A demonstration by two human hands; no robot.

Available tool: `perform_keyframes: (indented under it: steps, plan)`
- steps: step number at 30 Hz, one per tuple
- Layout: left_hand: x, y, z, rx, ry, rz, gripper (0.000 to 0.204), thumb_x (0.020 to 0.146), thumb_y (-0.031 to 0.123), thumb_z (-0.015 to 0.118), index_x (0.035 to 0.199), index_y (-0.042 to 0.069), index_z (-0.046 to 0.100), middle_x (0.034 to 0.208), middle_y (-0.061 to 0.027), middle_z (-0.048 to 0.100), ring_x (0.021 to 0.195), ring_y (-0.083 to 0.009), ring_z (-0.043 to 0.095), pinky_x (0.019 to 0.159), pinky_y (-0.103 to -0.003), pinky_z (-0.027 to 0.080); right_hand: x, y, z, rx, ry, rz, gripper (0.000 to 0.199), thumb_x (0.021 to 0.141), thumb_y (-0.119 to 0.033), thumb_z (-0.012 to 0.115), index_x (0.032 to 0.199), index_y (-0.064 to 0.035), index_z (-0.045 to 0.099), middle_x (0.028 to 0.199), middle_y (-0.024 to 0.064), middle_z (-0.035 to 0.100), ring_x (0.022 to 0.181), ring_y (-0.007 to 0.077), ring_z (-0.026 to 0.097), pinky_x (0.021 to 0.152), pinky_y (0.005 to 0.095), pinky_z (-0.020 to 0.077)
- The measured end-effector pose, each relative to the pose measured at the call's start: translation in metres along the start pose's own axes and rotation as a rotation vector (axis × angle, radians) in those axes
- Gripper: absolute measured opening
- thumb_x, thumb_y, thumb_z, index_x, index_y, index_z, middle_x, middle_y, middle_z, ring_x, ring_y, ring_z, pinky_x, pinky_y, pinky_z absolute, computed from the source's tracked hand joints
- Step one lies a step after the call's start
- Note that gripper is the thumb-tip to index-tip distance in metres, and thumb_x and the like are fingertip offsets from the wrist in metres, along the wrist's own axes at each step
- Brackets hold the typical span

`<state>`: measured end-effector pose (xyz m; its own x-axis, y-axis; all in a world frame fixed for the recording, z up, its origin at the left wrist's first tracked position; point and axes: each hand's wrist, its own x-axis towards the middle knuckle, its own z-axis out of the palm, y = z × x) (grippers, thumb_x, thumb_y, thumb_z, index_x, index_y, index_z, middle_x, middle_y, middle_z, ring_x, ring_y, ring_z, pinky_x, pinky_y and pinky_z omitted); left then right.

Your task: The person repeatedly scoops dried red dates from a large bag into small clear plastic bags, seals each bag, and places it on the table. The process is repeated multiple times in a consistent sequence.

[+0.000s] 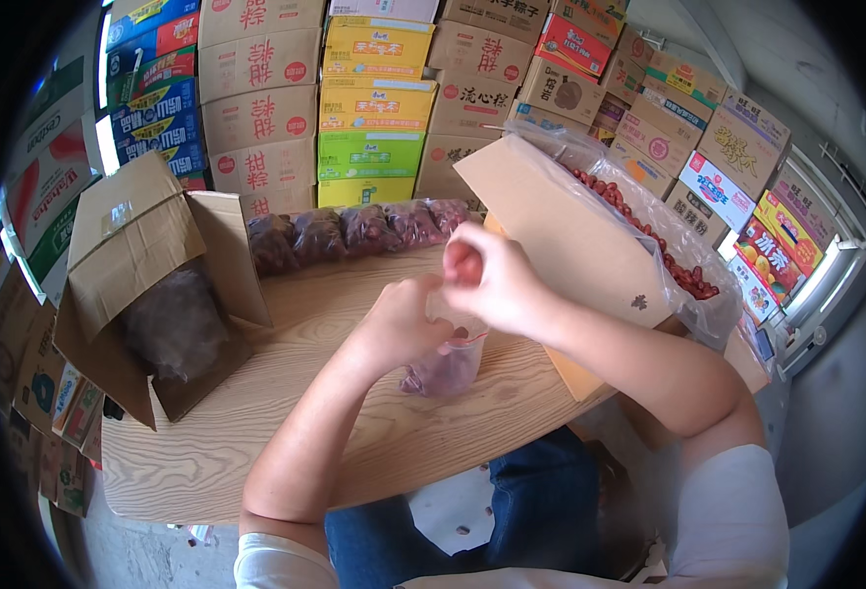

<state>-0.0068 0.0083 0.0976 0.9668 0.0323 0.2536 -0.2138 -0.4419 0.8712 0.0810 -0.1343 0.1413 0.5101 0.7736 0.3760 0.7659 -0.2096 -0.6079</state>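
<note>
Stacked cartons (354,88) are lining the back wall, curving round to the right. A round wooden table (256,412) is standing on a grey floor (138,555). Daylight is coming through a window (836,265) at right.

A single head-worn fisheye view looks steeply down from above the person's chest, close over the wooden bench (256,432). It faces forward toward stacked cartons (364,108) along the wall. Forearms enter from the lower edge; straight lines bend near the dark round rim.
</note>
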Motion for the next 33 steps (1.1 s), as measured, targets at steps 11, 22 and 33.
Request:
perform_keyframes:
  steps: [11, 22, 33]
  plan:
    - [0.001, 0.001, -0.001, -0.042, -0.001, -0.029, 0.041, 0.071, 0.004, 0.062, 0.110, -0.007, 0.059, 0.073, -0.0176, 0.070, 0.069, -0.0242, 0.072, 0.065, -0.034, 0.057, -0.006, 0.001, 0.041, 0.975, 0.435, 0.512, 0.026, 0.082, -0.008, 0.073, 0.092, -0.0134, 0.050, 0.085, 0.0000, 0.057, 0.068, 0.0101, 0.055, 0.056, 0.0259, 0.0448]
    - [-0.001, 0.002, 0.001, -0.030, 0.057, -0.038, 0.044, 0.071, 0.004, 0.060, 0.113, -0.010, 0.058, 0.084, -0.0236, 0.069, 0.074, -0.0267, 0.072, 0.068, -0.035, 0.056, -0.014, -0.008, 0.029, 1.029, 0.311, 0.586, 0.019, 0.085, -0.017, 0.067, 0.096, -0.0119, 0.052, 0.095, 0.0046, 0.062, 0.086, 0.0164, 0.059, 0.073, 0.0349, 0.0465]
    - [-0.006, 0.006, -0.005, 0.078, 0.028, -0.087, 0.053, 0.072, 0.003, 0.064, 0.123, -0.008, 0.055, 0.116, -0.0209, 0.064, 0.086, -0.0220, 0.069, 0.075, -0.033, 0.054, -0.030, -0.041, -0.043, 1.068, 0.282, 0.387, 0.016, 0.091, -0.021, 0.051, 0.100, -0.0091, 0.057, 0.121, 0.0143, 0.062, 0.121, 0.0238, 0.053, 0.105, 0.0394, 0.0334]
